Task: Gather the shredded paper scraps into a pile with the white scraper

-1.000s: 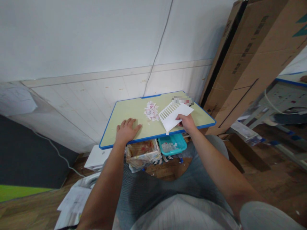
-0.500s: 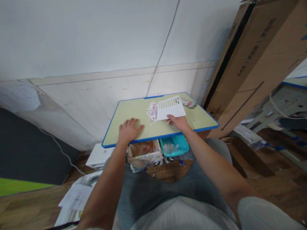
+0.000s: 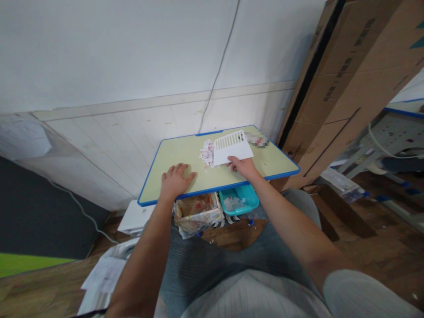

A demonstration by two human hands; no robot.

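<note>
My right hand (image 3: 244, 168) holds a white sheet (image 3: 233, 154) by its near edge, thumb on top and fingers curled underneath. A row of slots is cut through the sheet along its far side. Just left of it, partly touching or overlapped by its edge, lies a heap of white paper scraps (image 3: 207, 153) with pinkish marks. My left hand (image 3: 176, 180) rests flat on the pale yellow-green table (image 3: 162, 154), fingers spread, with nothing in it. Beyond the sheet's right end is a pixelated item (image 3: 258, 139) that I cannot make out.
Under the table's blue front edge sit a lined bin (image 3: 198, 216) and a turquoise basket (image 3: 247, 207) with scraps inside. Tall cardboard boxes (image 3: 334, 97) stand at the right. A white wall (image 3: 132, 53) with a hanging cable (image 3: 220, 66) closes off the back.
The whole view has shifted slightly. Both hands, the sheet and the scraps keep about the same places on the table.
</note>
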